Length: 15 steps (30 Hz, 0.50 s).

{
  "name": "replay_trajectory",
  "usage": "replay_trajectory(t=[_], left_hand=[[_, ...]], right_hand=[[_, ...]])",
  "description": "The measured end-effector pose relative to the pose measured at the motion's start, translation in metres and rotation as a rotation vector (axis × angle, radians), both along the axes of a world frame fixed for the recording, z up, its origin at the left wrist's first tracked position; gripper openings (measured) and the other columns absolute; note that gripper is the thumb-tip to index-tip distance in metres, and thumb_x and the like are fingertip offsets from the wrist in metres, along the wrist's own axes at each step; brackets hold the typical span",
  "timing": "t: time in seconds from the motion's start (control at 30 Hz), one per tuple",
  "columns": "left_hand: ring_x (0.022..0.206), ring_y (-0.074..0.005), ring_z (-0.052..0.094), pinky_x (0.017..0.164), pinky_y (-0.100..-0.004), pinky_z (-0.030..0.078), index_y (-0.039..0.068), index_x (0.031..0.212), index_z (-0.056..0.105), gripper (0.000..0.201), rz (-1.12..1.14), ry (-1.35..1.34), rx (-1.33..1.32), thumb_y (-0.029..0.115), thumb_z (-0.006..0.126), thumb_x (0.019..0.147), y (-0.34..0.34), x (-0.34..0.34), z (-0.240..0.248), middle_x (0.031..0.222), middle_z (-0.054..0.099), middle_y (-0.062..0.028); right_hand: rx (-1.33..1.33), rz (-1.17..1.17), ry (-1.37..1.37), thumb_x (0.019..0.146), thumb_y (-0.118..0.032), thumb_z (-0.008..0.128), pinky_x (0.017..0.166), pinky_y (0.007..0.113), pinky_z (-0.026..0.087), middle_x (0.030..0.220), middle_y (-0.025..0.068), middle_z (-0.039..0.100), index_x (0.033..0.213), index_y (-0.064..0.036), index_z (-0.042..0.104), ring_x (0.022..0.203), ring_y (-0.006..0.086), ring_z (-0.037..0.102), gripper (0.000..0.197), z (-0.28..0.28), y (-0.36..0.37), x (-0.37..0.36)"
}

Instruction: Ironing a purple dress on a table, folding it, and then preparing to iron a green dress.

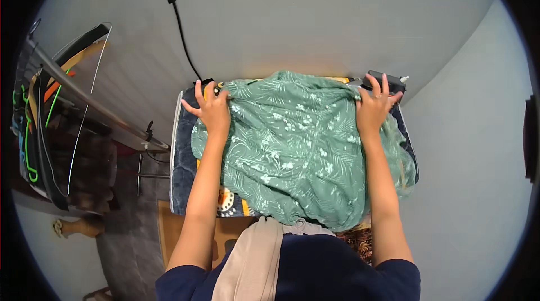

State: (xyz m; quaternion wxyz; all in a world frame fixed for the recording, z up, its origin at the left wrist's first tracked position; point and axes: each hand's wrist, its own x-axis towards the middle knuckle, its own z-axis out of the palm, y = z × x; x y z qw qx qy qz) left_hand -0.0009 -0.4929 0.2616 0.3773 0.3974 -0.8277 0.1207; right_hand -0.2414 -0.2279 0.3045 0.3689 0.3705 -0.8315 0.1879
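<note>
A green shirt (292, 155) with a white leaf and flower print lies spread over a padded surface with a dark blue patterned cover (184, 171). Near the shirt's far left corner, my left hand (212, 111) pinches the fabric between thumb and fingertip, its other fingers fanned out. At the far right corner my right hand (373, 111) grips the cloth in the same way. Between the hands the far edge is drawn fairly straight, while loose folds run through the near part. Part of the shirt hangs past the right edge, beyond my right forearm.
Just beyond my right hand rests a dark grey object (387, 80) with a white knob. A metal rail (95, 98) with several hangers (42, 132) stands at the left. One black cable (181, 31) runs down the grey wall. A tan vase-like object (79, 227) is at lower left.
</note>
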Motion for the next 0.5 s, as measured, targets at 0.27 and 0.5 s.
replay_trajectory(t=[0.27,0.5], left_hand=[[0.135,-0.035,0.027,0.102,-0.0731,0.008,0.02,0.106,0.064,0.026,-0.012,-0.126,0.112,0.022,0.067,0.081,0.002,0.016,-0.011,0.134,0.045,-0.0027],[0.137,-0.0351,0.023,0.105,-0.0713,0.006,0.033,0.105,0.069,0.035,-0.287,-0.283,0.232,0.037,0.072,0.071,0.037,0.081,0.018,0.138,0.044,0.0029]], right_hand=[[0.204,0.106,-0.055,0.066,-0.031,0.078,0.107,0.069,0.009,0.14,0.0004,0.041,0.098,-0.0167,0.069,0.138,0.0311,0.023,0.036,-0.039,-0.043,-0.011],[0.255,0.079,-0.387,0.066,-0.048,0.075,0.105,0.072,0.003,0.146,0.0067,0.035,0.112,-0.0192,0.068,0.139,0.0406,0.018,0.055,-0.013,0.046,0.06]])
